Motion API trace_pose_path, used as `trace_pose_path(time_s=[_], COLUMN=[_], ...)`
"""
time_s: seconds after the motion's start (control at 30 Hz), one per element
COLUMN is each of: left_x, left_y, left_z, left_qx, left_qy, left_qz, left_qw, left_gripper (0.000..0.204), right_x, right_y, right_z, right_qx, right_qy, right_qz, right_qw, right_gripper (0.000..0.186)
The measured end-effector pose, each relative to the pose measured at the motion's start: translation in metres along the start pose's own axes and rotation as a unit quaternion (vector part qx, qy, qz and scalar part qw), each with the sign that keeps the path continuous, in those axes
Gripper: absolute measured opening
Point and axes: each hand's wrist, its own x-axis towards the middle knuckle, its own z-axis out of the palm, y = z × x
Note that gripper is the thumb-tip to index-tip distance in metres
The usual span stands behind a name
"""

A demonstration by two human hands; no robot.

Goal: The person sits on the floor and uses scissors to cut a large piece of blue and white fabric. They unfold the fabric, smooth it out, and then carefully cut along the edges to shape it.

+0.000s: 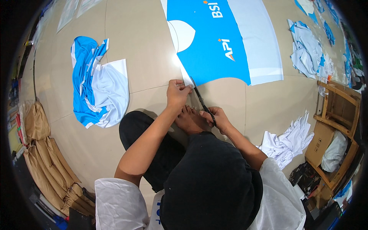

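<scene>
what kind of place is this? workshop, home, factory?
Most likely a small garment-cutting workshop. The person sits on a beige tiled floor, right hand working black scissors along a blue-and-white printed fabric panel held by the left hand. Cut blue-and-white pieces and white offcuts lie around.

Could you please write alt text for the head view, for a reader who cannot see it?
A seated person's right hand works black scissors into a blue-and-white printed fabric panel on the tiled floor, while the left hand pinches its edge. Crumpled blue-and-white fabric lies left; white offcuts right.
</scene>
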Motion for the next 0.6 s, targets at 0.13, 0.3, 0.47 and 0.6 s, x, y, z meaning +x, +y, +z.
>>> trace_pose_path(time_s=[0.13,0.3,0.47,0.6], left_x=[-0.001,0.004,0.001,-0.002], left_y=[0.002,-0.006,-0.002,0.004], left_z=[0.002,0.003,0.004,0.006], left_qx=[0.001,0.004,0.016,0.012], left_qy=[0.000,0.004,0.006,0.008], left_qz=[-0.008,0.004,0.002,-0.007], left_qw=[1.000,1.000,1.000,1.000], left_gripper=[0.042,0.041,0.041,0.042], right_x=[-0.001,0.002,-0.001,0.001], right_y=[-0.001,0.005,0.000,0.003], right_z=[-0.002,-0.006,-0.007,-0.010], right_qx=[0.002,-0.007,-0.013,-0.010], right_qy=[-0.005,-0.008,-0.005,-0.014], right_qz=[0.001,-0.007,-0.004,-0.014], right_qw=[1.000,1.000,1.000,1.000], right_gripper=[0.037,0.036,0.036,0.037])
